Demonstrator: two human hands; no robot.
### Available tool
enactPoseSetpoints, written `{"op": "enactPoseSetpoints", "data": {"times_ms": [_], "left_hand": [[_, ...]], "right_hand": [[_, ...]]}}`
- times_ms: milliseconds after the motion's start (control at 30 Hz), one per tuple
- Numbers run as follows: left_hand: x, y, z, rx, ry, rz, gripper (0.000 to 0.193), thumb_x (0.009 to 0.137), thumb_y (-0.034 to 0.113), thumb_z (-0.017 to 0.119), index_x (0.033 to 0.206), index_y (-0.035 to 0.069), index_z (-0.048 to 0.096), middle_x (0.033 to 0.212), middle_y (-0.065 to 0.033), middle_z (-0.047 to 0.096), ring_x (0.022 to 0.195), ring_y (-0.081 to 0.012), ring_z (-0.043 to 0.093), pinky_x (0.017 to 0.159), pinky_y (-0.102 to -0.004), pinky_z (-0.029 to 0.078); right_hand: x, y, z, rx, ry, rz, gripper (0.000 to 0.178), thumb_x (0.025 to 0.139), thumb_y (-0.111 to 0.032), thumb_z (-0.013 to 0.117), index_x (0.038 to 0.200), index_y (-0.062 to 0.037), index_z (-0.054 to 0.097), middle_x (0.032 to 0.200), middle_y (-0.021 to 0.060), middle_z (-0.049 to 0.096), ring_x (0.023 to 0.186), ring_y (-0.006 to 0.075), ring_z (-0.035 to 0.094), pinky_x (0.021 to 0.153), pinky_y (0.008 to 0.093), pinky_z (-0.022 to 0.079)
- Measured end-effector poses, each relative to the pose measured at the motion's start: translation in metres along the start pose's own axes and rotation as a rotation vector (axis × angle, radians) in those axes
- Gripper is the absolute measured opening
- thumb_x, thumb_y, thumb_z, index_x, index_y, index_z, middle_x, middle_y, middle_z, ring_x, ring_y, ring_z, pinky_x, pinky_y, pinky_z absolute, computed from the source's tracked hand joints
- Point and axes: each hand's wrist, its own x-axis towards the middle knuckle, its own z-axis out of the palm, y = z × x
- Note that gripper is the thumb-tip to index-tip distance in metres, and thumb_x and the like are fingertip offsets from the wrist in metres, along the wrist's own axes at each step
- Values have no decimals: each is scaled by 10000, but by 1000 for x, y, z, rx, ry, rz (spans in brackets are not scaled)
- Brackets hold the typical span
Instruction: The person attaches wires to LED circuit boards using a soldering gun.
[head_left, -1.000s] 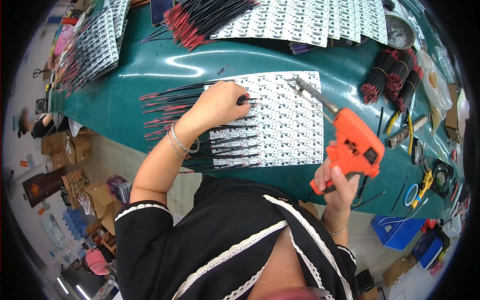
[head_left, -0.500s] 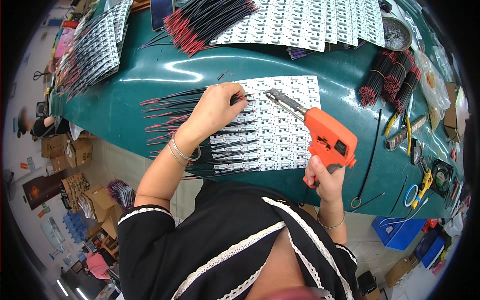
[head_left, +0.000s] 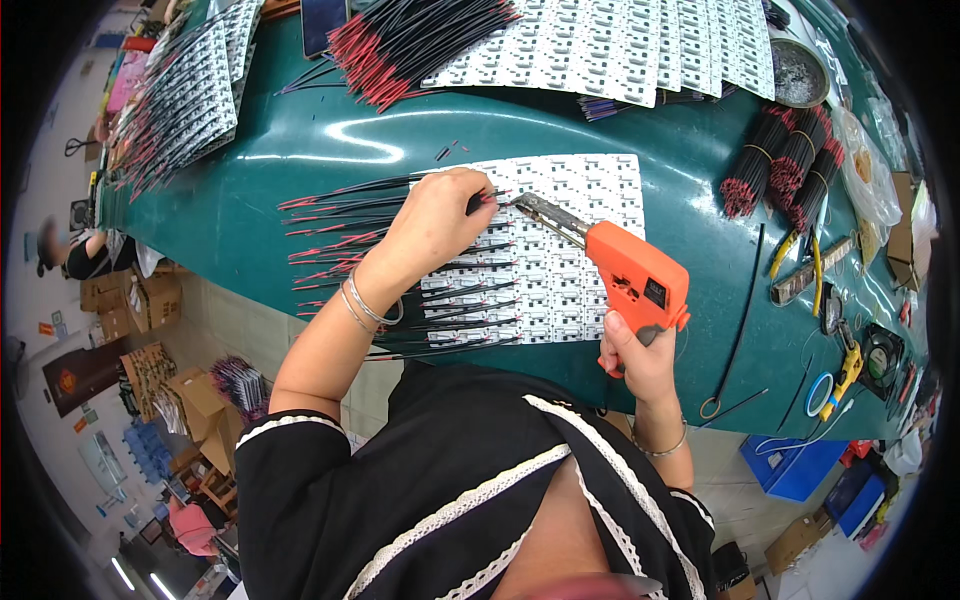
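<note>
A white panel of small circuit boards (head_left: 590, 185) lies on the green table before me. Several black wires with red ends (head_left: 345, 222) reach out from it to the left, most meeting it near its middle. My left hand (head_left: 435, 220) rests over its upper left part, fingers pinched on a thin wire, mostly hidden by the fingers. Wrapped round its handle, my right hand (head_left: 640, 355) holds an orange soldering gun (head_left: 640, 268). The gun's metal tip points up and left, close beside my left fingertips; whether it touches the wire I cannot tell.
Farther back lie a heap of black wires (head_left: 410, 40) and more white panels (head_left: 590, 50). At the right are tied wire bundles (head_left: 745, 180), a round metal tin (head_left: 797, 72), a plastic bag (head_left: 865, 165) and yellow-handled pliers (head_left: 818, 260). Wired panels (head_left: 190, 110) overhang the left edge.
The soldering gun in my right hand has moved left, bringing its tip from a short way off to beside my left fingertips. My left hand has stayed almost still.
</note>
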Motion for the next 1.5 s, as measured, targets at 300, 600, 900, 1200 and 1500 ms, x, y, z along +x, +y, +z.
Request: {"op": "enactPoseSetpoints", "data": {"times_ms": [300, 600, 900, 1200, 1500], "left_hand": [[0, -1, 3, 36, 28, 25, 129, 715, 95, 604, 745, -23, 562, 703, -159, 569, 612, -316, 537, 571, -345, 414], [5, -5, -3, -13, -42, 46, 134, 720, 97, 597, 771, -26, 586, 734, -160, 585, 642, -313, 556, 596, -342, 432], [9, -1, -6, 34, -106, 83, 141, 717, 87, 605, 796, -30, 596, 737, -168, 579, 651, -323, 553, 612, -360, 436], [5, -5, -6, 27, -77, 110, 142, 720, 84, 605, 792, -38, 594, 740, -175, 575, 651, -328, 550, 609, -360, 433], [-8, -4, -15, -108, 36, 13, 167, 782, 90, 588, 898, -30, 579, 762, -113, 563, 639, -175, 514, 606, -280, 413]], "right_hand": [[-4, -4, -1, 47, -4, 0, 191, 832, -99, 531, 951, 43, 482, 478, 13, 427, 358, 86, 402, 349, 223, 339], [-6, -1, -3, 39, 5, 32, 214, 837, -96, 517, 978, 57, 465, 499, 27, 437, 362, 90, 400, 359, 224, 345], [-3, -4, -2, -20, -36, 26, 119, 833, -91, 518, 815, 6, 452, 483, 21, 425, 360, 92, 411, 354, 222, 349], [2, -22, -13, 74, -2, -82, 268, 842, -103, 495, 1037, 75, 449, 526, 21, 408, 361, 89, 373, 354, 216, 312], [21, -24, -9, 39, -35, -114, 287, 820, -90, 509, 1041, 84, 448, 486, 19, 419, 345, 85, 384, 348, 212, 325]]}}
